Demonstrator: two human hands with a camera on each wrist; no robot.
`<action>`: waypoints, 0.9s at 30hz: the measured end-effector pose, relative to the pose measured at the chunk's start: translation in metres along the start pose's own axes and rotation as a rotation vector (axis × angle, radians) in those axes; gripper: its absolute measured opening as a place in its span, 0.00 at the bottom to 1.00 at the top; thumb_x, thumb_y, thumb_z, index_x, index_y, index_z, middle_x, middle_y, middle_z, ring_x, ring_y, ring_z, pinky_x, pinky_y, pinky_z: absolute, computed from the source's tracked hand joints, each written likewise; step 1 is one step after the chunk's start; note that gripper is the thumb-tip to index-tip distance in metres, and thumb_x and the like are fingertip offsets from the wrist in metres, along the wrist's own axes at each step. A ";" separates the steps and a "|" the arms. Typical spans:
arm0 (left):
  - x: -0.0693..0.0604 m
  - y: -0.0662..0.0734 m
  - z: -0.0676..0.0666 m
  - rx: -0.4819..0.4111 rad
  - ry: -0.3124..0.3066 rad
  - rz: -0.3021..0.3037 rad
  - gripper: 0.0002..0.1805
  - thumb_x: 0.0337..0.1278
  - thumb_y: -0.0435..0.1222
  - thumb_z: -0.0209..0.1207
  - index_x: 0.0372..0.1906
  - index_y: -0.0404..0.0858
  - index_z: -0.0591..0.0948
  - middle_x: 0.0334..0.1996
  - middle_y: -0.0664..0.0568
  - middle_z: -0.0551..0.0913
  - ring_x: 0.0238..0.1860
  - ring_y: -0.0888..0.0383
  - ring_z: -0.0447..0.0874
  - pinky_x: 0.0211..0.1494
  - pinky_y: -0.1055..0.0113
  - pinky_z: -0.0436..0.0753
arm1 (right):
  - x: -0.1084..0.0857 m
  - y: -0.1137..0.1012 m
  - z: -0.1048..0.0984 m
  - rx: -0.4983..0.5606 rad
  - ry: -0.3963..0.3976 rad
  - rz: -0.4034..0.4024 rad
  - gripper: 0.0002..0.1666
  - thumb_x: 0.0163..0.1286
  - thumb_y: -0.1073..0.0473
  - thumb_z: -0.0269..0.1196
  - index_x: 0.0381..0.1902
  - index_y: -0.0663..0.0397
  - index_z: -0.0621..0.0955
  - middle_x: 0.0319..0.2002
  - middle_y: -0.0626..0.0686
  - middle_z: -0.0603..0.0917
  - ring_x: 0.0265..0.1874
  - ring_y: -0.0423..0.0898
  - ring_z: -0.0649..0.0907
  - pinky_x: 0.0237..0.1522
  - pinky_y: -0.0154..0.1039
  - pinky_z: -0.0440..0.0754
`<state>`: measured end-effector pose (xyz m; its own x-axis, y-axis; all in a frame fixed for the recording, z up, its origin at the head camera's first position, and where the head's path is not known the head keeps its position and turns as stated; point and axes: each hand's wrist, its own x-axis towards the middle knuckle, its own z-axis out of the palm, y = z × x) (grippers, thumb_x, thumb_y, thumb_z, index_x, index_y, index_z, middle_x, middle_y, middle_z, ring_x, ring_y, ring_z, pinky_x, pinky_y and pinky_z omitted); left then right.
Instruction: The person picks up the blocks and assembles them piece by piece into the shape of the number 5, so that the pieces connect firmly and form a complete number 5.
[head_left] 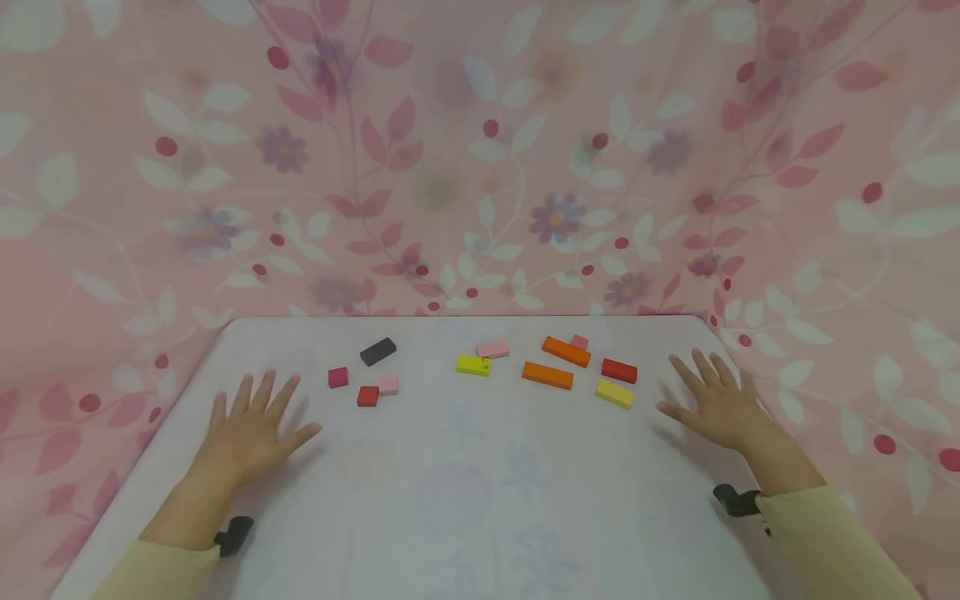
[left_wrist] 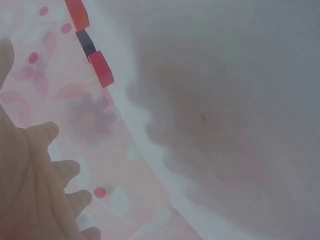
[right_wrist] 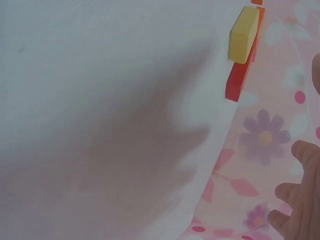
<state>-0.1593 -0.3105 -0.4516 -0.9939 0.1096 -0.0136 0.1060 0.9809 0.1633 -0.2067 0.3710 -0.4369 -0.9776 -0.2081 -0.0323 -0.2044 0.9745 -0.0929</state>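
Both hands hover over the white table with fingers spread and nothing held. The left hand [head_left: 243, 433] is nearest a crimson block [head_left: 338, 377], a red cube [head_left: 367, 396], a small pink block [head_left: 387, 385] and a black block [head_left: 378, 352]. Nearest the right hand [head_left: 723, 404] lie a yellow block [head_left: 615, 393] and a red block [head_left: 619, 371]. Two orange blocks [head_left: 547, 375] sit further in, one touching or overlapping a small pink piece [head_left: 579, 342] behind it. Mid-table, a lime block [head_left: 473, 365] lies in front of a pale pink block [head_left: 492, 349].
The white tabletop [head_left: 420, 500] carries faint printed marks. Pink floral cloth [head_left: 450, 183] rises behind the table's far edge and along both sides. A dark wrist mount [head_left: 236, 536] sticks out at the left sleeve, another mount [head_left: 737, 501] at the right.
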 end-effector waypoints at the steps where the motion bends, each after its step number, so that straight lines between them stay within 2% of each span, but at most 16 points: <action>1: 0.001 0.002 0.000 0.002 0.005 0.006 0.55 0.61 0.73 0.43 0.81 0.42 0.47 0.77 0.29 0.43 0.75 0.27 0.33 0.68 0.29 0.27 | 0.001 -0.002 -0.001 0.004 0.006 -0.005 0.56 0.67 0.24 0.52 0.81 0.48 0.49 0.77 0.71 0.47 0.73 0.74 0.45 0.63 0.78 0.31; 7: 0.007 0.015 -0.001 0.002 0.026 0.043 0.54 0.61 0.72 0.44 0.81 0.43 0.47 0.77 0.30 0.44 0.76 0.28 0.36 0.69 0.29 0.30 | 0.008 -0.017 -0.007 0.046 0.017 -0.021 0.56 0.67 0.25 0.54 0.81 0.48 0.51 0.77 0.71 0.48 0.73 0.73 0.46 0.64 0.77 0.32; 18: 0.028 0.042 0.003 -0.010 0.073 0.147 0.50 0.63 0.71 0.46 0.80 0.44 0.55 0.78 0.34 0.49 0.77 0.31 0.40 0.72 0.32 0.34 | 0.030 -0.043 -0.005 0.092 0.044 -0.082 0.53 0.68 0.28 0.56 0.80 0.48 0.55 0.77 0.69 0.50 0.74 0.72 0.48 0.66 0.75 0.39; 24: 0.036 0.059 0.007 -0.013 0.067 0.180 0.49 0.63 0.70 0.47 0.79 0.44 0.57 0.78 0.35 0.51 0.76 0.31 0.42 0.72 0.33 0.39 | 0.044 -0.054 -0.002 0.102 0.041 -0.103 0.51 0.69 0.30 0.57 0.80 0.48 0.56 0.77 0.68 0.51 0.74 0.70 0.49 0.69 0.72 0.43; 27: 0.040 0.068 0.009 -0.016 0.069 0.199 0.48 0.63 0.68 0.49 0.79 0.44 0.58 0.77 0.35 0.52 0.76 0.31 0.44 0.73 0.33 0.40 | 0.050 -0.060 0.000 0.139 0.031 -0.108 0.50 0.69 0.30 0.57 0.79 0.48 0.57 0.77 0.67 0.52 0.74 0.70 0.49 0.69 0.71 0.43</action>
<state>-0.1917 -0.2385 -0.4497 -0.9532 0.2892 0.0877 0.3005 0.9381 0.1721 -0.2435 0.3024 -0.4330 -0.9518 -0.3064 0.0158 -0.3016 0.9250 -0.2310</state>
